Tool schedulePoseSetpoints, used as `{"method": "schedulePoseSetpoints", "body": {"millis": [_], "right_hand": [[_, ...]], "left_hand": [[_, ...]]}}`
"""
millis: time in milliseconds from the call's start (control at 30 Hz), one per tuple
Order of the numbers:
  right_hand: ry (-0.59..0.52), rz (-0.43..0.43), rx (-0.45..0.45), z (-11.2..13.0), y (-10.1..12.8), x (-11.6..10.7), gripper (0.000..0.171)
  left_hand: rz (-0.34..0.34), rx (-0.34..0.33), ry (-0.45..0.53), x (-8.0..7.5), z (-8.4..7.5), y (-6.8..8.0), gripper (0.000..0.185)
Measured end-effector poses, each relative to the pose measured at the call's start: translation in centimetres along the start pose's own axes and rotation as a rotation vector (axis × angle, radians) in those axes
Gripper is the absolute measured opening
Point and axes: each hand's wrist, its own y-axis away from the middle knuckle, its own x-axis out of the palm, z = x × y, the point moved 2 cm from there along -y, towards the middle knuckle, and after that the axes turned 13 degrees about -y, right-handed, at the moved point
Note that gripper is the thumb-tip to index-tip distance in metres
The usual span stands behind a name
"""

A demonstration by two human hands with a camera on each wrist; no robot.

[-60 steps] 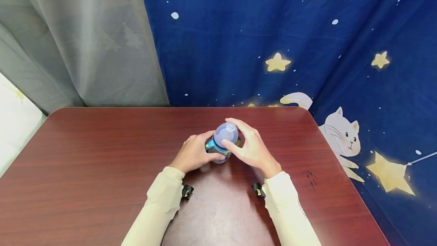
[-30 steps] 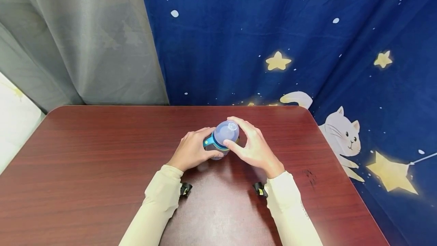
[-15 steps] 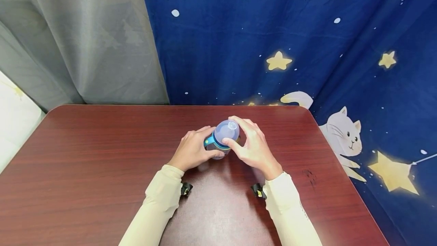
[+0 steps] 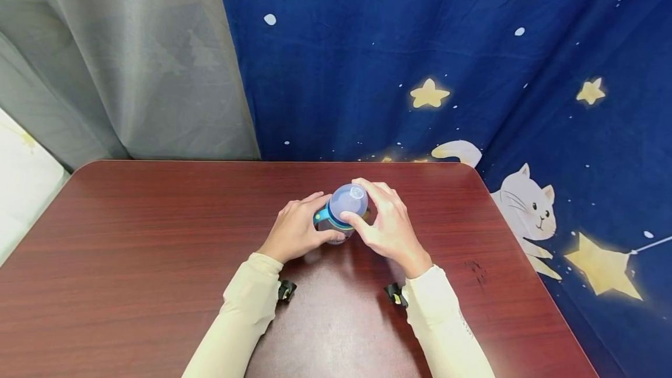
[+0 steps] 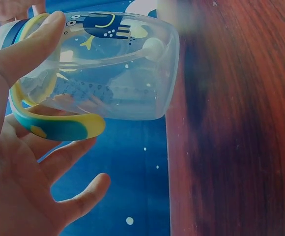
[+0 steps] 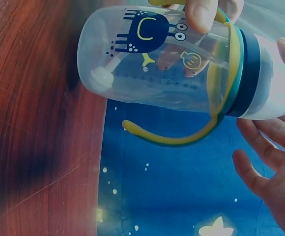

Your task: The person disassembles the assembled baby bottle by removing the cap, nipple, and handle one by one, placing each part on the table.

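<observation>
Bottle (image 6: 157, 73) is over the tabletop (image 4: 157, 249) (base contact: can't tell). Left grip (image 4: 300, 229) pinches its body, right grip (image 4: 391, 229) its domed cap (image 4: 347, 202). Likely step: working the cap; next calls for a firm left hold.

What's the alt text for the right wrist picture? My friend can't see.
A clear bottle with a navy cartoon creature appears sideways, a left grip on its body and a right grip around its whitish cap. A yellow handle curves below; behind are a brown table and blue starry curtain.
</observation>
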Motion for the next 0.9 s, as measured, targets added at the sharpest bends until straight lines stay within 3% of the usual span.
{"method": "schedulePoseSetpoints", "body": {"millis": [467,767,900], "right_hand": [[-0.013,-0.080,-0.036,-0.1,-0.1,-0.2,0.061],[-0.067,-0.191,-0.091,1.3,-0.1,-1.8,0.063],[-0.093,-0.187,-0.098,2.4,0.0,-2.7,0.063]], "left_hand": [[0.009,0.003,-0.031,0.1,-0.4,0.0,0.076],[-0.023,-0.068,-0.045,0.1,0.2,-0.1,0.077],[-0.053,-0.126,-0.040,-0.1,0.7,-0.1,0.077]]}}
